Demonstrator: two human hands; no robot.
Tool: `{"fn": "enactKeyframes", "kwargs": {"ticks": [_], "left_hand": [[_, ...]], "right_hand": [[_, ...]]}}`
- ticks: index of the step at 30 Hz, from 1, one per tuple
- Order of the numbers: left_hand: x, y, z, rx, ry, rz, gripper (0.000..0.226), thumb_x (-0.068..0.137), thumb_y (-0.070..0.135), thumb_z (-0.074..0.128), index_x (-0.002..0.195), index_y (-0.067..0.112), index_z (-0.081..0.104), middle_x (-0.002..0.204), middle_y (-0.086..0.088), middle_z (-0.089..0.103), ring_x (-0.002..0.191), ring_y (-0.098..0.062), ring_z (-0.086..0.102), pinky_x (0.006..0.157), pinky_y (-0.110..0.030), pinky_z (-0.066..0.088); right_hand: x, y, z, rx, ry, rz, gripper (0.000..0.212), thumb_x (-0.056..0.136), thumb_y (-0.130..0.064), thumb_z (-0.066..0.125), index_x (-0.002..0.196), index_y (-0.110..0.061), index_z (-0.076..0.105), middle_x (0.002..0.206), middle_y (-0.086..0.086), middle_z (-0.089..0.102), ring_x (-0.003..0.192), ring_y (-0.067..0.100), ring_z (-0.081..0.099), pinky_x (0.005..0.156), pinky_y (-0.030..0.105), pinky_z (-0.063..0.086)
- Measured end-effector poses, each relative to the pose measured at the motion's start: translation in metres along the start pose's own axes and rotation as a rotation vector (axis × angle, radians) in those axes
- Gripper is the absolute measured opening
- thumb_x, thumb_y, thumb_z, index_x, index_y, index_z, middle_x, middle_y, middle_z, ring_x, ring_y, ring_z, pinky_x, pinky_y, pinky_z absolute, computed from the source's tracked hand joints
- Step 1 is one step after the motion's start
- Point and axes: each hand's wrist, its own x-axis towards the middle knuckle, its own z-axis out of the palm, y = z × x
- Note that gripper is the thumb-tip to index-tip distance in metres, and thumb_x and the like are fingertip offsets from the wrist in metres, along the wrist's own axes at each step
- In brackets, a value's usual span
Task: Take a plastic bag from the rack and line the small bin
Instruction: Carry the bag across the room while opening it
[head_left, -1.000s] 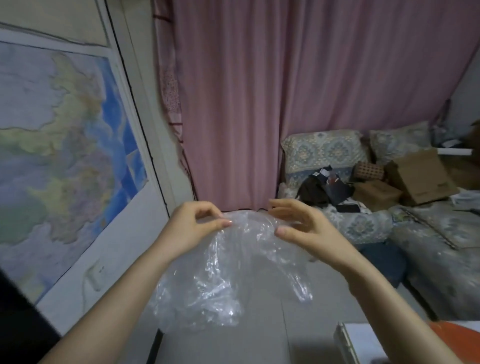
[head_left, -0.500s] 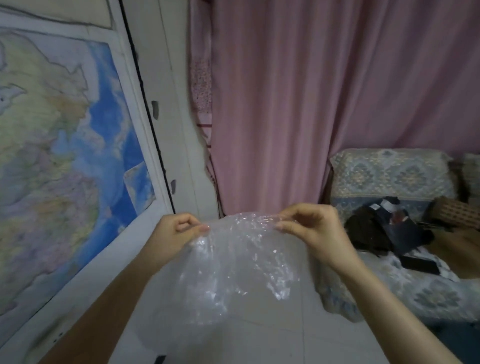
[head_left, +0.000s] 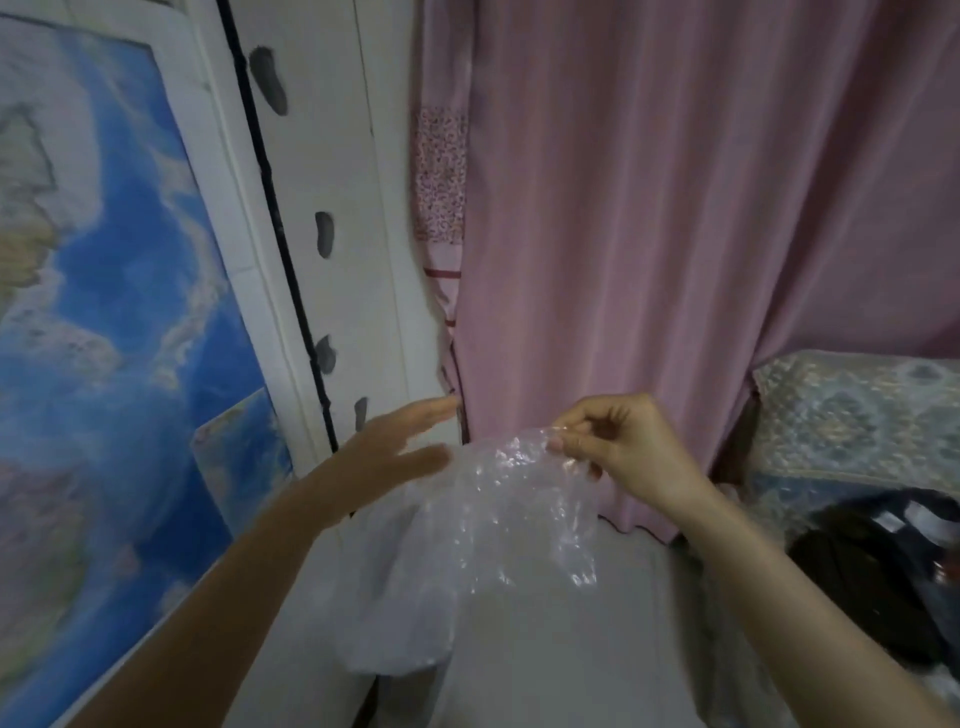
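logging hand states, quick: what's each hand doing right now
Left hand: open, fingers spread, holding nothing.
Right hand: closed, pinching the top edge of the clear plastic bag.

You have only one view, from the camera worn on your head, so no second view shares any part of the scene. It looks forward and slightly down along your forearms, which enter from the bottom edge. Your left hand (head_left: 395, 447) and right hand (head_left: 623, 447) sit just below the middle of the frame, close to the lens. The wide angle bends straight lines at the edges. Directly beyond your hands hangs the pink curtain (head_left: 649, 234), facing the camera. Left of your left hand, the wall map (head_left: 104, 312) runs past at a steep slant. Right of your right hand, the patterned cushion (head_left: 857, 415) reaches the frame's edge.
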Motion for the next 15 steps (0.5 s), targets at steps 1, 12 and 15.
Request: {"fn": "enactKeyframes", "kwargs": {"ticks": [1,12,15], "left_hand": [[0.011,0.003,0.003,0.017,0.006,0.078,0.090,0.056,0.084,0.051,0.134,0.039,0.040,0.141,0.020,0.041,0.124,0.010,0.039,0.099,-0.015,0.031],[0.129,-0.076,0.006,-0.130,0.681,-0.176,0.011,0.072,0.022,0.077,0.063,0.020,0.071,0.056,0.016,0.068,0.055,-0.001,0.062,0.056,-0.012,0.048],[0.150,-0.091,0.003,-0.227,0.853,-0.265,0.014,0.075,0.018,0.074,0.063,0.012,0.068,0.052,0.009,0.063,0.053,-0.003,0.057,0.055,-0.012,0.046]], "right_hand": [[0.020,0.008,0.004,0.007,-0.024,0.000,0.018,0.074,-0.006,0.075,0.066,-0.023,0.072,0.056,0.001,0.068,0.049,0.011,0.057,0.042,0.017,0.045],[0.223,0.104,0.040,0.126,-0.352,-0.114,0.016,0.066,-0.043,0.075,0.081,-0.040,0.069,0.070,-0.016,0.073,0.066,0.001,0.067,0.054,0.016,0.049],[0.261,0.129,0.042,0.110,-0.538,-0.187,0.051,0.057,-0.060,0.075,0.105,-0.053,0.058,0.099,-0.023,0.067,0.091,-0.006,0.061,0.076,0.013,0.049]]}}
